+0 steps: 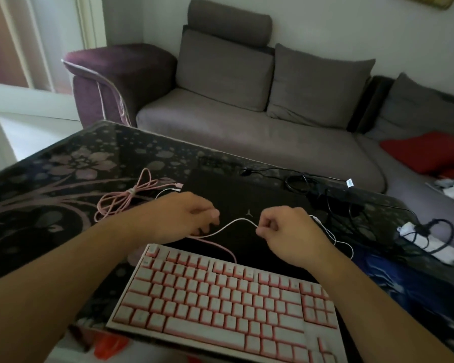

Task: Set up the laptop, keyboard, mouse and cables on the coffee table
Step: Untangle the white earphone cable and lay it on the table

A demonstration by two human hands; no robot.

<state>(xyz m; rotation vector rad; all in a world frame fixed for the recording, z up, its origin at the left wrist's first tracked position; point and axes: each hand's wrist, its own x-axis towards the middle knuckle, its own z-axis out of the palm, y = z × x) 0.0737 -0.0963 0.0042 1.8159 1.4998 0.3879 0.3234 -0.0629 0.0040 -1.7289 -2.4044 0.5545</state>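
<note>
Hands both out over the closed black laptop (pixel 249 205) on the worktop (pixel 50 179), forearms reaching across the pink-white keyboard (pixel 226 297) at the near edge. Left hand (pixel 184 214) and right hand (pixel 286 229) each pinch the thin white cable (pixel 233 224), which sags between them.

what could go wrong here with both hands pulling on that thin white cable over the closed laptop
1. The white cable is pinched between the left hand and right hand; a hard tug in either grip may strain it.
2. Its slack trails right toward the tangled black cables, so it could snag there.
3. The keyboard overhangs the near edge of the coffee table; a forearm bump might tip it off.
</note>
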